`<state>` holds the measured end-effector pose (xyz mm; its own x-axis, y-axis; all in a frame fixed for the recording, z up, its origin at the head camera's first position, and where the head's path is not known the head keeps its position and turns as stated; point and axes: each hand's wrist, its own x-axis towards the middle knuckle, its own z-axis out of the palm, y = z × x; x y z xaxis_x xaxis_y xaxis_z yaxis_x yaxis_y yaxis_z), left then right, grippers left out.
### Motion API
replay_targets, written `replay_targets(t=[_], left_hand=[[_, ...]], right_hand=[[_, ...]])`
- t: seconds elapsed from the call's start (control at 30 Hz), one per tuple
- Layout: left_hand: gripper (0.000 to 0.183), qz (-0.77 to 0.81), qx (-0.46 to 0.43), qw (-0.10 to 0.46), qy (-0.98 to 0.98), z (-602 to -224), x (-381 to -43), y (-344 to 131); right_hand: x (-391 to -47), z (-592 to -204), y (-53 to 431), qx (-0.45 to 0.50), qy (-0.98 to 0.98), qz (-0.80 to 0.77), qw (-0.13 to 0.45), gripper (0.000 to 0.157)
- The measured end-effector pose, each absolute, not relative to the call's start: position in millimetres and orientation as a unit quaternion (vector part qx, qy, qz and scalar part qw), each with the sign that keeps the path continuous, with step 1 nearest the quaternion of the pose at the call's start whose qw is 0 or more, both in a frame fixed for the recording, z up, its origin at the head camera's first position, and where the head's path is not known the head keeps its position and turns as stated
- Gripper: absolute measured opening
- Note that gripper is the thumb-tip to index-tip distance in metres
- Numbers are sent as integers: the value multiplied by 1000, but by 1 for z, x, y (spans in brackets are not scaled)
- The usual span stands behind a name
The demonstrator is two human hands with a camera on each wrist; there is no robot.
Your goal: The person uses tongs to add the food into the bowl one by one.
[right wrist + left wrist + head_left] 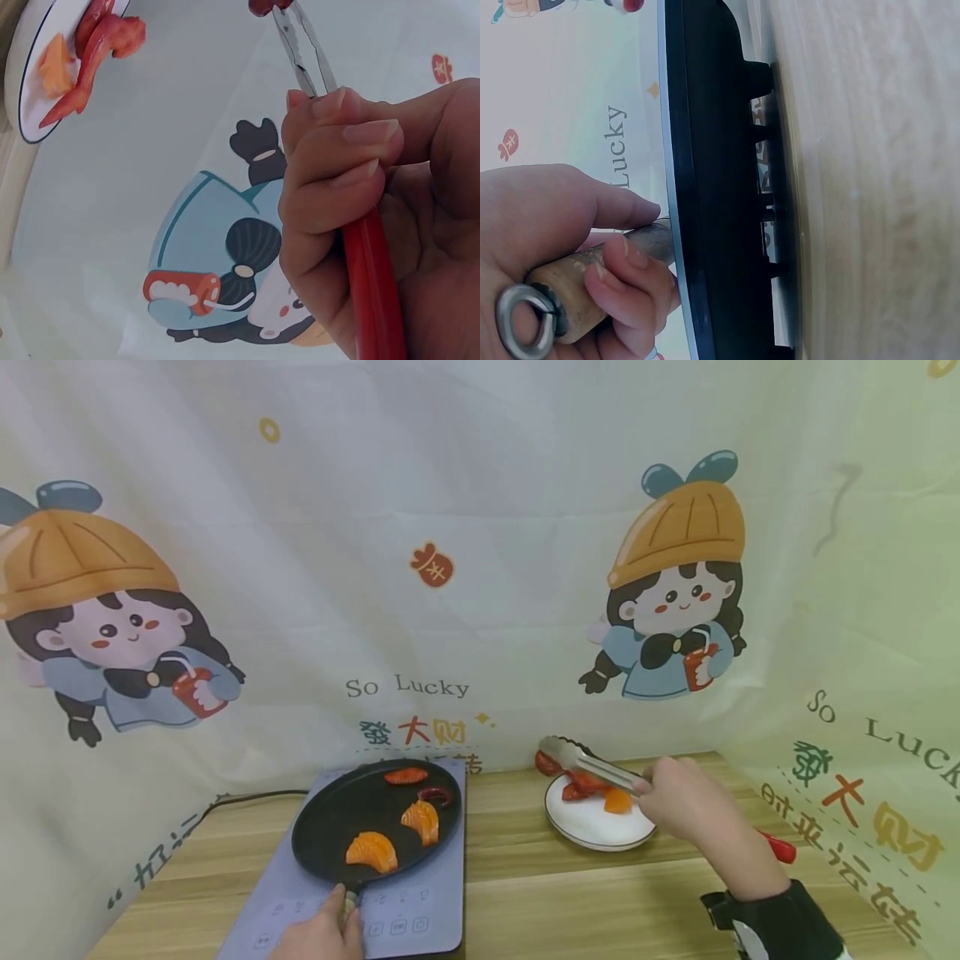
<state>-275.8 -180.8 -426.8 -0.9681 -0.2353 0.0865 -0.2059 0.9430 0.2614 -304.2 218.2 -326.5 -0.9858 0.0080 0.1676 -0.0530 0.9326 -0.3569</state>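
Note:
My left hand (322,933) grips the wooden handle (577,292) of a round black frying pan (337,814), fingers and thumb curled round it. In the pan lie two orange, white-striped salmon-like slices (372,852), a flat red piece (406,776) and a dark red curved piece (435,794). My right hand (686,806) holds metal tongs with a red handle (371,285), fingers wrapped round them. A dark red food piece (264,7) sits between the tong tips, above the far edge of a white plate (600,833). On that plate are a red wing-like piece (101,56) and an orange chunk (57,66).
The pan stands on a pale induction cooker (438,893) with touch keys, its black cord (255,797) trailing left. A wooden table (517,893) carries everything. A printed white cloth (510,610) hangs close behind and at both sides.

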Motion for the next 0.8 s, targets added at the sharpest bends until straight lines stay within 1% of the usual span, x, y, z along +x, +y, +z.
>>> replay_targets(t=[0.13, 0.3, 0.47, 0.6, 0.8], left_hand=[[54, -130, 112, 63, -983, -426, -276, -180], [54, -131, 112, 66, -983, -425, -276, -180], [55, -128, 113, 55, -984, -424, -276, -182], [56, -127, 115, 49, -984, -426, -276, -185], [53, -133, 109, 73, -982, -427, -274, -181]], right_hand=[[-302, -324, 212, 14, -978, 183, 96, 21], [-303, -325, 198, 23, -977, 188, 98, 17], [-307, -327, 177, 45, -977, 166, 127, 15], [-309, -328, 158, 52, -977, 163, 130, 15], [-317, -330, 124, 67, -973, 173, 139, 18]])
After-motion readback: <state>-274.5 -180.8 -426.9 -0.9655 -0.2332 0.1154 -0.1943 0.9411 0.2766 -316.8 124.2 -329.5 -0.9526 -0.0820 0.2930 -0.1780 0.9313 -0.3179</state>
